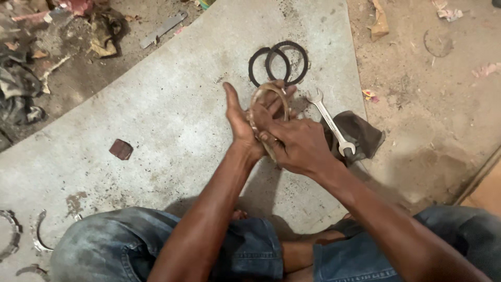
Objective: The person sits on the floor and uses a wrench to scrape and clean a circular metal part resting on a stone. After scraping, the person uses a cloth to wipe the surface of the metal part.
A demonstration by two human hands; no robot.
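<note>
**Both hands close around a worn metal ring**

At frame centre, the left hand (pixel 239 117) lies flat with its fingers extended behind a rusty ring (pixel 267 91), perhaps a clutch plate; the view is too poor to be sure. The right hand (pixel 292 143) pinches the ring's lower edge, fingers curled. Doing this well likely means keeping the ring steady against the left palm. Two dark rings (pixel 278 62) lie just above, and an open-ended spanner (pixel 330 122) to the right on a dark cloth (pixel 360 133).
</note>
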